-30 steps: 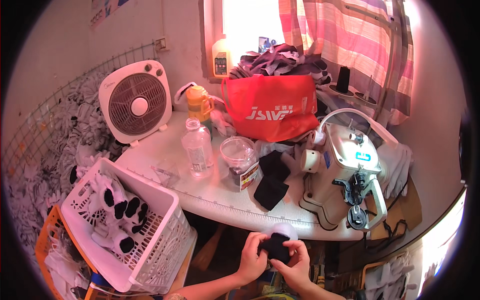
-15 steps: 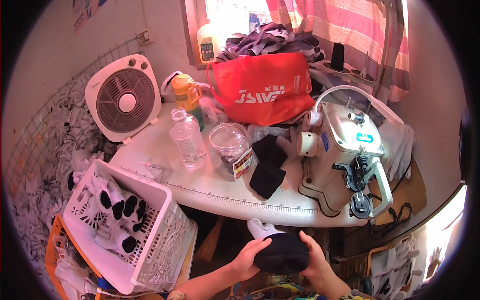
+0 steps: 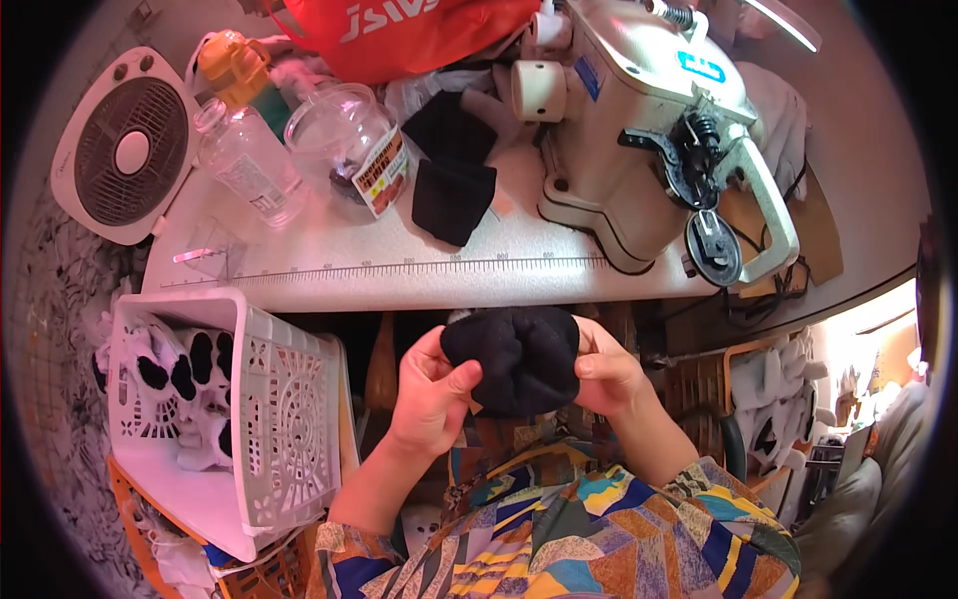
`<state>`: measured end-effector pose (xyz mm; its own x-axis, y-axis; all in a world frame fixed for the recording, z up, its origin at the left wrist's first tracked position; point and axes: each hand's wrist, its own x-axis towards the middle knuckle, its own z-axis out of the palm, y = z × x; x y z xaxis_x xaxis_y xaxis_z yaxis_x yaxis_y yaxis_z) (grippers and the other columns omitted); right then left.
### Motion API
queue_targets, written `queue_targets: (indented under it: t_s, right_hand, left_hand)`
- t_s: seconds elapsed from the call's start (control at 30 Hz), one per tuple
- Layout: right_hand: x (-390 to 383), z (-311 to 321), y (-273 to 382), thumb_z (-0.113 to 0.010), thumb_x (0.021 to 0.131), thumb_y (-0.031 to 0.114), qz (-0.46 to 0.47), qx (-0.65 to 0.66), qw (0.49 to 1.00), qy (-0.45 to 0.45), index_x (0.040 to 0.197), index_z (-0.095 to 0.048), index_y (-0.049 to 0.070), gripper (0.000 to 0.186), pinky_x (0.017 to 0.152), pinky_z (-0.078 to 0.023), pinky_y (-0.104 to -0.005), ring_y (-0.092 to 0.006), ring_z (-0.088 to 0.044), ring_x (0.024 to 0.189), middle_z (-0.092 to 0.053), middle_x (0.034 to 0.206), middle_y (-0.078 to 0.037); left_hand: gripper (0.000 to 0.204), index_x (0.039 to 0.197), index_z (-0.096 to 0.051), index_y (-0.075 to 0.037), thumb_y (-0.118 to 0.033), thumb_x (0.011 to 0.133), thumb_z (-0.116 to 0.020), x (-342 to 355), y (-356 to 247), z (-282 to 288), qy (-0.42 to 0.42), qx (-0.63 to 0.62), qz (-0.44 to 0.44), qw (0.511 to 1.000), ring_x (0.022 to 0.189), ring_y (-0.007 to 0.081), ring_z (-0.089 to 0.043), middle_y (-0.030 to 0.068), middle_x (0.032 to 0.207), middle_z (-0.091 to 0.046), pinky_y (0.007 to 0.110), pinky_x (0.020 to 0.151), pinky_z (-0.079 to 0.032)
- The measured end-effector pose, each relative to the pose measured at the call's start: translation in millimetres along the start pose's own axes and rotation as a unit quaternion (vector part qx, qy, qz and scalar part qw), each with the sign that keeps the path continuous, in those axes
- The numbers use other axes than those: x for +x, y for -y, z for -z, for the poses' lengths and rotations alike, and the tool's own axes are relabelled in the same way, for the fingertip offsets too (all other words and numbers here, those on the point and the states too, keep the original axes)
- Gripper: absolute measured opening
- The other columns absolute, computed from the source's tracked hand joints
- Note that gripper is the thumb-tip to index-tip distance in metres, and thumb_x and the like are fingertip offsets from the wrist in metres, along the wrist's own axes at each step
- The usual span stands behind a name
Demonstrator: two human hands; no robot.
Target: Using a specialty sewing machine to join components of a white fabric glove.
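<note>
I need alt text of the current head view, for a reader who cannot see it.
A person's left hand and right hand hold a black fabric piece by its sides, in front of a white table. A sewing machine stands at the table's right; a white basket is at the left.
</note>
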<state>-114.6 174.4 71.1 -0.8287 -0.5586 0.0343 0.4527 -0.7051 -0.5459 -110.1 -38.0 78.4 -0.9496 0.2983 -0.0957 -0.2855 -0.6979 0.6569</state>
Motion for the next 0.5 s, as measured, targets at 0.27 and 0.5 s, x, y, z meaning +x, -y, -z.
queue_targets:
  t_s: [0.27,0.5]
  right_hand:
    - [15.6,-28.6,-8.2,-0.067,0.064,-0.009,0.271,-0.545,0.749,-0.26,0.081,-0.056,0.004,0.024,0.063,-0.045,-0.0244,-0.0111,-0.054,0.069,-0.055,0.08,-0.003]
    - [12.3,-27.1,-11.3,-0.06,0.058,-0.007,0.234,-0.576,0.723,-0.301,0.078,-0.054,0.005,0.024,0.053,-0.036,-0.0233,-0.0102,-0.046,0.062,-0.047,0.072,-0.002]
  left_hand:
    - [0.039,0.089,-0.055,-0.007,0.004,0.056,-0.074,-12.4,-15.0,-7.6,-0.012,0.727,-0.491,0.479,0.063,0.0269,-0.055,0.0096,0.076,-0.056,0.035,0.054,-0.045]
    - [0.045,0.101,-0.054,-0.004,-0.013,0.066,-0.081,-3.9,-17.1,-17.0,-0.023,0.518,-0.213,0.828,0.066,0.0095,-0.048,0.0047,0.091,-0.05,0.025,0.053,-0.039]
